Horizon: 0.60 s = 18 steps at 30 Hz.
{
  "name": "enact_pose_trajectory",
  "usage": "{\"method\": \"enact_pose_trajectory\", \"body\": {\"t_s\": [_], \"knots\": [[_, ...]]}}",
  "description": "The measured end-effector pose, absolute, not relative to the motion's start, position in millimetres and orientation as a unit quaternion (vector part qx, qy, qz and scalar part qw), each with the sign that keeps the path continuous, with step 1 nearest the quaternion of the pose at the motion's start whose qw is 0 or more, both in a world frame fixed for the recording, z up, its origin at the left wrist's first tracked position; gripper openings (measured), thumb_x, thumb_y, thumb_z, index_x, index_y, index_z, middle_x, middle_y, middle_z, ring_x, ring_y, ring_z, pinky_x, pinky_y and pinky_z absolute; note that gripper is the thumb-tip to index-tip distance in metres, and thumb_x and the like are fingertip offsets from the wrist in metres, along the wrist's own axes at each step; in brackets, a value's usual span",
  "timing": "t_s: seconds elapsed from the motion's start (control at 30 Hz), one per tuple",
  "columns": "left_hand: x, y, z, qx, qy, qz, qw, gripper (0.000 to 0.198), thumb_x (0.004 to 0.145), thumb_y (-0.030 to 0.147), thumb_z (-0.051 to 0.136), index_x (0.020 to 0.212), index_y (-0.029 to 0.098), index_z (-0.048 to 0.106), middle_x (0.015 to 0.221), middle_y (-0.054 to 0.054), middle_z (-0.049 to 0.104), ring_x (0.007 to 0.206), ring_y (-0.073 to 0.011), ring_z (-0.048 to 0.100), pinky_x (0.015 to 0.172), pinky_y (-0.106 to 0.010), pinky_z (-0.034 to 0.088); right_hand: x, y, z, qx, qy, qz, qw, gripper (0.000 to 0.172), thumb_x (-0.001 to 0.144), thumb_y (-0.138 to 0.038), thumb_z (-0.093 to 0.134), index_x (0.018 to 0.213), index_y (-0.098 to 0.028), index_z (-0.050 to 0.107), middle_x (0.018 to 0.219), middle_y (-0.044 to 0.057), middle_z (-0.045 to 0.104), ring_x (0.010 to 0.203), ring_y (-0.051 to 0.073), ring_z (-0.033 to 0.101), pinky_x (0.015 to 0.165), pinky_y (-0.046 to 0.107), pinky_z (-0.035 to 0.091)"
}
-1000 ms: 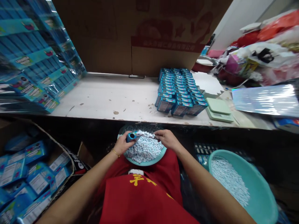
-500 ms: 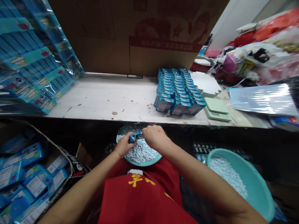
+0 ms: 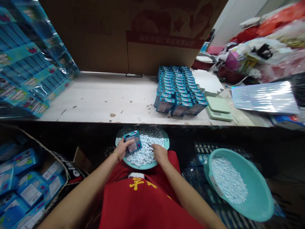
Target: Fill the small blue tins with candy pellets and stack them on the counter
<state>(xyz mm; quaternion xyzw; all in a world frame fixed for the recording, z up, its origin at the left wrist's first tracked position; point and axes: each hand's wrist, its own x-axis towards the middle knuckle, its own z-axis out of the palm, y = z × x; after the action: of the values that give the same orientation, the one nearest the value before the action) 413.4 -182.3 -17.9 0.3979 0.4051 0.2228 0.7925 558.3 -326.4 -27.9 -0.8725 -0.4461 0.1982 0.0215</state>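
My left hand (image 3: 122,149) is closed around a small blue candy box (image 3: 132,142), its printed side facing up towards me. The box is held over the left part of a turquoise basin (image 3: 143,166) on my lap. Pale blue and white candies (image 3: 140,156) fill this basin. At the basin's right side, my right hand (image 3: 159,153) is closed on a small metal scoop (image 3: 151,148), low against the candies. Most of the scoop is hidden by the fingers and candies.
Blue boxes (image 3: 177,90) stand in rows on the white table (image 3: 95,101), beside a green scale (image 3: 219,108). A second basin (image 3: 259,190) with candies is at right. More blue boxes (image 3: 30,190) lie in a carton at left. A large carton (image 3: 95,54) stands behind.
My right hand has drawn the scoop away from the candy box and lowered it to the candies. My left hand has turned the box more upright, with its side facing me.
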Motion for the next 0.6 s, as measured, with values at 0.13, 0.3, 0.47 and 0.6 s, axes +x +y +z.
{"method": "enact_pose_trajectory", "body": {"t_s": [0.13,0.3,0.47,0.6], "knots": [[418.0,-185.0,-11.6,0.391,0.394,0.217,0.803,0.041,0.055,0.026,0.071,0.092,0.015,0.055,0.084,-0.005,0.065,0.072,-0.0175,0.062,0.071,-0.038,0.05,556.6,-303.8,-43.2,-0.877,-0.411,0.225,0.108,0.034,0.082,-0.021,0.033,0.105,-0.027,0.056,0.1,0.002,0.062,0.093,0.016,0.055,0.074,0.024,0.039],[391.9,-167.5,-0.5,0.48,0.368,0.264,0.751,0.045,0.055,0.028,0.07,0.095,0.016,0.054,0.089,-0.004,0.064,0.079,-0.0185,0.06,0.076,-0.037,0.047,577.9,-314.0,-29.8,-0.844,-0.42,0.245,0.226,0.033,0.077,-0.018,0.038,0.1,-0.024,0.061,0.097,0.001,0.064,0.09,0.014,0.055,0.075,0.021,0.039],[378.6,-159.1,0.9,0.673,0.371,0.258,0.585,0.044,0.058,0.033,0.067,0.096,0.016,0.053,0.083,-0.002,0.062,0.077,-0.0155,0.057,0.076,-0.029,0.044,594.1,-322.1,20.2,-0.812,-0.481,0.236,0.234,0.034,0.075,-0.017,0.036,0.095,-0.025,0.063,0.086,0.0,0.066,0.08,0.014,0.057,0.069,0.021,0.04],[388.9,-166.8,3.0,0.79,0.338,0.203,0.47,0.04,0.063,0.033,0.061,0.099,0.017,0.053,0.08,0.0,0.06,0.073,-0.0143,0.056,0.071,-0.025,0.043,595.8,-310.0,65.2,-0.799,-0.522,0.238,0.18,0.032,0.075,-0.019,0.037,0.092,-0.027,0.063,0.084,0.0,0.066,0.08,0.014,0.057,0.066,0.021,0.039]]}}
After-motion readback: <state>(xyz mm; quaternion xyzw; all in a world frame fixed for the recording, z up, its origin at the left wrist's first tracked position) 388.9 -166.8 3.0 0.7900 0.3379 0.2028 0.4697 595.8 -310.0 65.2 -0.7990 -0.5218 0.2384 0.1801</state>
